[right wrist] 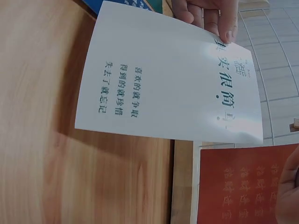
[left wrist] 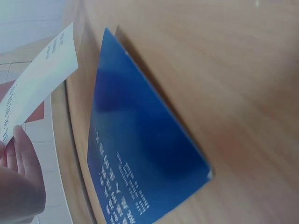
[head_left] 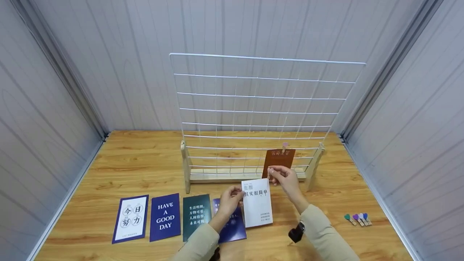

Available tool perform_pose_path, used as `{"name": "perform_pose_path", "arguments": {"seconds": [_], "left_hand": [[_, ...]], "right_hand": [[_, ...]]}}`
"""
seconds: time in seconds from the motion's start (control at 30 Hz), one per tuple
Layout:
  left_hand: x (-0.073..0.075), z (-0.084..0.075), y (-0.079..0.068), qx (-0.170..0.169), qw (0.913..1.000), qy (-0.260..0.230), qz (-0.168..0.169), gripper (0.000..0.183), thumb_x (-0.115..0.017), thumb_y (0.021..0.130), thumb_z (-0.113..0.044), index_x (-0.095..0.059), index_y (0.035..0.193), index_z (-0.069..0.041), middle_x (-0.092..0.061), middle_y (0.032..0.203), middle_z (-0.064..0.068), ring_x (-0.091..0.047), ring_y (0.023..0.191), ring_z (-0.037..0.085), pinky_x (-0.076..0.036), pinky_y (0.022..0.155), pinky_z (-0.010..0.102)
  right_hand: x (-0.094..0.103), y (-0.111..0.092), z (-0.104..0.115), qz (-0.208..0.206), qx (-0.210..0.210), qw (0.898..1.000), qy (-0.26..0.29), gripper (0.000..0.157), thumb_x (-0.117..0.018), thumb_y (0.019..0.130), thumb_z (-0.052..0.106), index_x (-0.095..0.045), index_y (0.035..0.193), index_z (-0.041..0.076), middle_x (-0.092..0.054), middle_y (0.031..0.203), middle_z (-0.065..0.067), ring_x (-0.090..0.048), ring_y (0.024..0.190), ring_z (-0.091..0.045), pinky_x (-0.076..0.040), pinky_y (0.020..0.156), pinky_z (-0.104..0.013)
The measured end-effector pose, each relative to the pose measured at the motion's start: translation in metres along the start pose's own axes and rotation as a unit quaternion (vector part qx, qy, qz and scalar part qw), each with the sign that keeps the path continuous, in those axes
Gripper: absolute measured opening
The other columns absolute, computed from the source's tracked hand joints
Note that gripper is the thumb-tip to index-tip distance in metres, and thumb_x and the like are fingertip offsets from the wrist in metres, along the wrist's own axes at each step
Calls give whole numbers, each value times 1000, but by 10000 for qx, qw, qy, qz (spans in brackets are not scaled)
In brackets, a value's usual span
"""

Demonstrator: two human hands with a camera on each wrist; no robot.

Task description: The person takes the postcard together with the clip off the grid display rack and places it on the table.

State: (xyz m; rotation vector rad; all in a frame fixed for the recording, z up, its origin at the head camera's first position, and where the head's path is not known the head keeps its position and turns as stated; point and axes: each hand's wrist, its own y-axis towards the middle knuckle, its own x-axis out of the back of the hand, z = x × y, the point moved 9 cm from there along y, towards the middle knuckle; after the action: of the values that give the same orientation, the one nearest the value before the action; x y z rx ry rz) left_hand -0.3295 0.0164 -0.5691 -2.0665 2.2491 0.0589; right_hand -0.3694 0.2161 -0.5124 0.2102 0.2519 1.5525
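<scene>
My left hand (head_left: 231,201) pinches a white card (head_left: 258,208) with dark Chinese lettering by its left edge, thumb on its face in the right wrist view. The card is held up in front of the wire grid rack (head_left: 224,148). At its upper right corner my right hand (head_left: 286,181) pinches a small clip (head_left: 270,173), mostly hidden by the fingers. Just behind that hand, a reddish-brown card (head_left: 277,159) hangs on the rack from a pink-topped clip (head_left: 285,145). Below my left hand lies a dark blue card (left wrist: 135,130).
On the table's left lie a blue-bordered white card (head_left: 130,219), a purple-blue card (head_left: 165,217) and a green card (head_left: 195,214). Several heart-topped clips (head_left: 359,219) lie at the right. The rack stands in wooden feet (head_left: 186,166) before the back wall.
</scene>
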Motion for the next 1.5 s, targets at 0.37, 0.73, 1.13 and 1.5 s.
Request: {"name": "perform_pose_path", "arguments": {"seconds": [0.37, 0.73, 1.13, 1.5], "left_hand": [[-8, 9, -6, 51, 9997, -206, 76, 10, -57, 81, 3, -54, 88, 9, -55, 71, 6, -54, 53, 21, -50, 55, 45], [-8, 23, -13, 313, 9993, -225, -11, 9, -55, 80, 5, -52, 87, 10, -54, 66, 5, -52, 50, 12, -51, 49, 34], [-8, 30, -14, 614, 9978, 241, 64, 4, -56, 79, 5, -52, 79, 4, -56, 63, 6, -53, 49, 11, -50, 47, 28], [-7, 34, -17, 835, 9957, 385, 121, 14, -57, 80, 3, -55, 91, 11, -60, 69, 11, -55, 49, 12, -50, 47, 26]], "right_hand": [[55, 9, -100, 26, -136, 9990, -415, 23, -64, 81, 19, -65, 98, 4, -60, 75, -16, -53, 53, -18, -48, 45, -27], [81, -6, -95, 60, -51, 9998, -190, 20, -63, 82, 14, -65, 97, 0, -59, 69, -13, -52, 50, -13, -46, 41, -23], [94, -49, -33, 769, -9, 9968, -203, 17, -61, 84, 15, -66, 93, 1, -60, 66, -4, -52, 54, -7, -45, 45, -19], [147, -82, -27, 14, -1767, 9683, -1766, 35, -59, 85, 12, -54, 106, -15, -57, 68, -8, -50, 57, -9, -46, 52, -22]]}}
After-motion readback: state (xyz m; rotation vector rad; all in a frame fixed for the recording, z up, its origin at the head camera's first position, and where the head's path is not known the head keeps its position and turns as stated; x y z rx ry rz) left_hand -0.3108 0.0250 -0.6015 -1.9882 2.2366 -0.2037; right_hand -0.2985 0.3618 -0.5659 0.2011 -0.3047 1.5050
